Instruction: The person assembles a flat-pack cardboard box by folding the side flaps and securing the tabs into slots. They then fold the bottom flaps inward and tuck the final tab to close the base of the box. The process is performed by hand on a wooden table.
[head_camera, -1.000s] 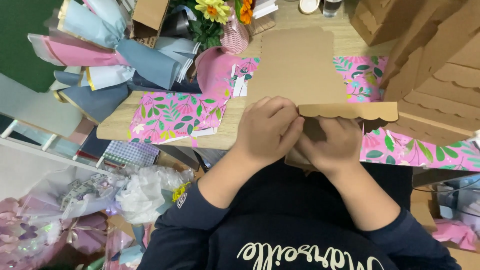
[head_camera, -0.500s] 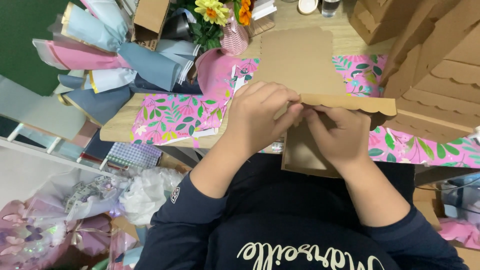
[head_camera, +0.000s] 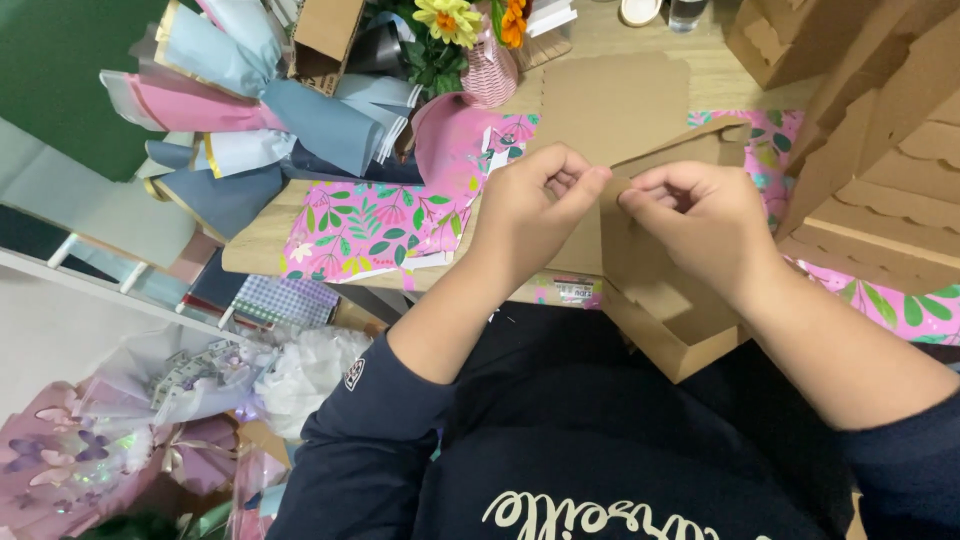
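Cardboard box (head_camera: 668, 315) | seemingly empty | both hands pinch its flap (head_camera: 612, 196)

2 hands: left hand (head_camera: 530, 205), right hand (head_camera: 700, 215), both pinching 1 brown cardboard box (head_camera: 660, 300). 1 wooden desk (head_camera: 255, 245). 1 pink woven vase (head_camera: 488, 75) with 2 flowers visible, yellow flower (head_camera: 448, 18) and orange flower (head_camera: 514, 20). 1 stack of folded cardboard boxes (head_camera: 880, 150), exact number unclear. Floral pink paper sheets (head_camera: 370, 225): at least 2.
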